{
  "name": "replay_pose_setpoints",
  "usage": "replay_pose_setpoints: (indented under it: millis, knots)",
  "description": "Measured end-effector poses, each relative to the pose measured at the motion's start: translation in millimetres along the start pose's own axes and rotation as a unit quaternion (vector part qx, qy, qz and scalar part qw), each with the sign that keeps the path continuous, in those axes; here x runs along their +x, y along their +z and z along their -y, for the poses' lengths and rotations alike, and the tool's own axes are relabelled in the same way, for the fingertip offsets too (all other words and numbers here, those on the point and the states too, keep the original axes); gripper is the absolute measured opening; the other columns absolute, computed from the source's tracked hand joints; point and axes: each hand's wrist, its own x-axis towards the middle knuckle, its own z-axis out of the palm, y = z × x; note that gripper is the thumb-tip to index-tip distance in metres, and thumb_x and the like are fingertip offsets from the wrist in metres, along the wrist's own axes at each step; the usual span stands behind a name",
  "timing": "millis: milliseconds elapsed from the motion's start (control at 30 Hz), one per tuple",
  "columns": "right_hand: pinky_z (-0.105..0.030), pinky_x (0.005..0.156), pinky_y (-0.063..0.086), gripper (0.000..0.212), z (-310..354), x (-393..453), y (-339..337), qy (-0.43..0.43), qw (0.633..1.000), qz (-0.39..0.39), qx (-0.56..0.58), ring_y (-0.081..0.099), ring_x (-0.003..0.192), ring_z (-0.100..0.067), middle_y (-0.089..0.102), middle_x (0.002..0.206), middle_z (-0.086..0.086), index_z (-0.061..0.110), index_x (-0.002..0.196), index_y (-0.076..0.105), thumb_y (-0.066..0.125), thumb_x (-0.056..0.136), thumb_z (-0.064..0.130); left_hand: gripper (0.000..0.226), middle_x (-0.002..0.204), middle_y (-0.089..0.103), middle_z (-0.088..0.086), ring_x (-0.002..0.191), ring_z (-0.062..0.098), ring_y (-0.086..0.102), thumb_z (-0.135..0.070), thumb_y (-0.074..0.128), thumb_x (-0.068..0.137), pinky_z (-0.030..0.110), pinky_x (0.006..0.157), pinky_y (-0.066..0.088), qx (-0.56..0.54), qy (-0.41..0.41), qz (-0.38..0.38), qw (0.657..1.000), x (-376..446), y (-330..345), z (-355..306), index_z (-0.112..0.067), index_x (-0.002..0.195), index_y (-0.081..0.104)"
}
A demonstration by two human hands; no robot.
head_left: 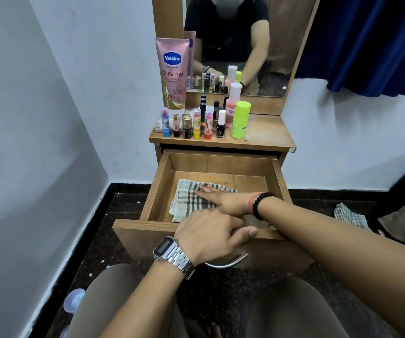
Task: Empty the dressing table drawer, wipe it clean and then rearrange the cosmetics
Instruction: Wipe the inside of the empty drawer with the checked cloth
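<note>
The wooden drawer [221, 162] of the dressing table is pulled out, and only a checked cloth [186, 203] lies on its floor. My right hand [225, 201] presses flat on the cloth with straight fingers. My left hand [208, 236], with a metal watch on the wrist, grips the drawer's front edge [143, 226], thumb over the outside. Several cosmetics stand on the table top [264, 132]: a pink Vaseline tube [173, 71], lipsticks [196, 124], nail polish bottles [221, 125], a pink bottle [234, 101] and a green stick [240, 119].
A mirror [235, 45] rises behind the table. White walls stand to the left and behind, a blue curtain [372, 42] hangs at the upper right. Another checked cloth [350, 214] lies on the dark floor to the right. A curved metal drawer handle [228, 263] shows below my left hand.
</note>
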Motion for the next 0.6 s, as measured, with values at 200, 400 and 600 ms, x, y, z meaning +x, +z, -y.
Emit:
replay_pose_setpoints:
  millis: [200,400,600]
  knots:
    - [-0.033,0.103,0.036,0.042,-12.5,-64.3,-1.2,0.078,0.989,-0.056,0.117,0.048,0.127,-0.027,0.052,0.139,-0.011,0.011,0.138,0.049,0.036,0.104,0.033,0.046,0.092,0.069,0.003,0.087,0.022,0.063,-0.053,0.027,0.098,0.035,0.073,0.049,-0.051,-0.056,0.045,0.996,7.0,-11.8,3.8,-0.029,0.104,0.065]
    - [-0.031,0.089,0.044,0.034,-14.6,-126.7,27.8,0.107,0.975,-0.17,0.098,0.058,0.111,-0.017,0.065,0.121,0.004,0.035,0.12,0.058,0.04,0.098,0.051,0.026,0.118,0.065,0.002,0.108,0.019,0.058,-0.026,0.053,0.096,0.02,0.082,0.037,-0.08,-0.102,0.133,0.982,50.2,-21.2,18.9,-0.02,0.118,0.065]
    - [-0.039,0.1,0.03,0.049,-1.7,-132.7,40.9,0.115,0.981,-0.153,0.033,0.047,0.126,-0.019,0.053,0.137,0.006,0.034,0.134,0.044,0.033,0.095,0.061,0.043,0.111,0.067,0.015,0.102,0.03,0.061,-0.047,0.057,0.09,0.031,0.079,0.045,0.06,-0.14,0.153,0.976,91.1,9.1,16.2,-0.008,0.107,0.065]
